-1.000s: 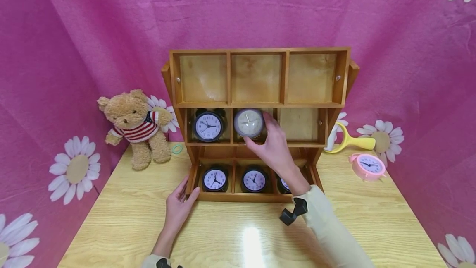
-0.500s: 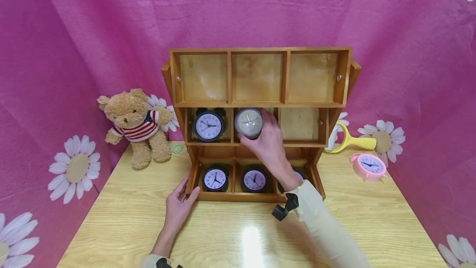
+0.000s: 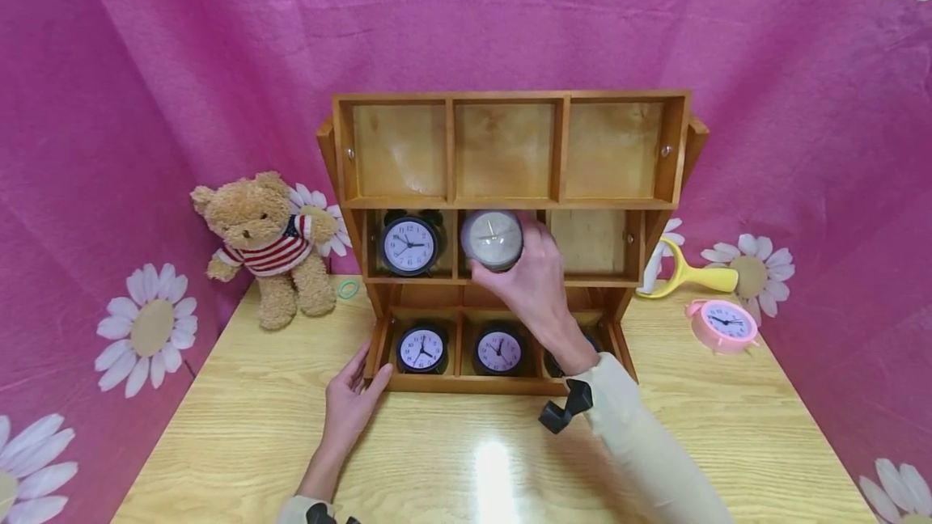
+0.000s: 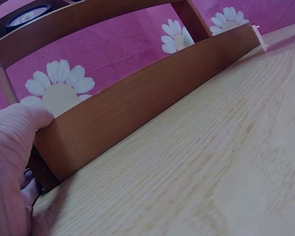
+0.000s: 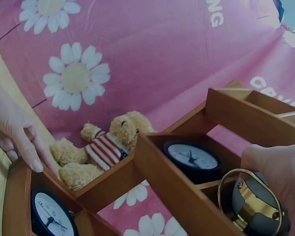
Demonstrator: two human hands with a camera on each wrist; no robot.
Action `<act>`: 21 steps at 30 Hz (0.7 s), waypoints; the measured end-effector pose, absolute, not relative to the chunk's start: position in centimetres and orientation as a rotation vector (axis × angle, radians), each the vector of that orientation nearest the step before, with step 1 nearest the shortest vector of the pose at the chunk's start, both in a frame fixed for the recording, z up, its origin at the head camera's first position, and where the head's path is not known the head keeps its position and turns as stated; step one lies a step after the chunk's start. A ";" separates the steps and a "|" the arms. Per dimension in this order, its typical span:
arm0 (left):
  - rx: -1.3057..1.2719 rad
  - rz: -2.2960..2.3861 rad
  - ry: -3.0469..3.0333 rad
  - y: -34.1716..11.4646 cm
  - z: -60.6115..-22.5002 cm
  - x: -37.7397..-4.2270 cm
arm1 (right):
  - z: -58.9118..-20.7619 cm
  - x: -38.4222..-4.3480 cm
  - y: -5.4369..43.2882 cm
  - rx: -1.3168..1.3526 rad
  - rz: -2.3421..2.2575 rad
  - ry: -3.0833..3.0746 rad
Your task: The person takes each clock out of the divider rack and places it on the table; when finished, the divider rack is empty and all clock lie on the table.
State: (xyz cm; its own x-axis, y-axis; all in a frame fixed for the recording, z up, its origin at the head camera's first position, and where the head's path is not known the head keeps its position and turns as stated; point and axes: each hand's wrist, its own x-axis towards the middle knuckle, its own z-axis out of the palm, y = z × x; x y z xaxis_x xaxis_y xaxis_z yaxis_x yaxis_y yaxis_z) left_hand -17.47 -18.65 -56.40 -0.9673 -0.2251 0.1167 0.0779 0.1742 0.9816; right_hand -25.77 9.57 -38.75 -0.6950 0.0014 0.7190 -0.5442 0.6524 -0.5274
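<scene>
My right hand (image 3: 534, 273) grips a round clock (image 3: 493, 239) at the middle compartment of the shelf's middle row. Its face is turned to the head camera; the right wrist view shows its grey and gold back (image 5: 256, 204) with a gold ring. At the bottom left corner of the wooden shelf (image 3: 502, 386), my left hand (image 3: 351, 412) holds the frame, thumb (image 4: 39, 116) over the front board and fingers along the outer side. A black alarm clock (image 3: 408, 246) stands in the compartment left of the held one.
Black clocks (image 3: 421, 348) sit in the bottom row, the right one partly behind my right forearm. A teddy bear (image 3: 265, 253) and green ring (image 3: 348, 289) are left of the shelf. On the right are a pink alarm clock (image 3: 723, 326) and a yellow-handled tool (image 3: 699, 277).
The gripped clock and my right hand shift slightly left, then back right, staying at the same compartment. My left hand stays on the shelf corner.
</scene>
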 end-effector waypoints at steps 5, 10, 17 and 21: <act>0.141 -1.857 -2.227 -18.7 -56.4 -17.4 | -38.1 -24.6 10.3 0.407 1.022 -2.145; 0.141 -1.872 -2.225 -18.7 -56.3 -17.5 | -38.0 -23.3 11.7 0.419 1.049 -2.129; 0.152 -1.876 -2.230 -18.8 -56.6 -17.5 | -39.2 -20.7 14.3 0.394 1.060 -2.117; 0.160 -1.868 -2.238 -18.8 -56.4 -17.5 | -40.1 -19.4 16.1 0.357 1.040 -2.129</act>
State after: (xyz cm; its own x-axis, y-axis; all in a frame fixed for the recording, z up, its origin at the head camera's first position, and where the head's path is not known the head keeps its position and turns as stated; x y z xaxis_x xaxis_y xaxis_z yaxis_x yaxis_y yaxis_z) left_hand -17.47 -18.78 -56.41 -0.9695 -0.2237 0.0997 0.0581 0.1853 0.9810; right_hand -19.38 16.08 -40.11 -0.6966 0.0649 0.7145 -0.5236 0.6349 -0.5681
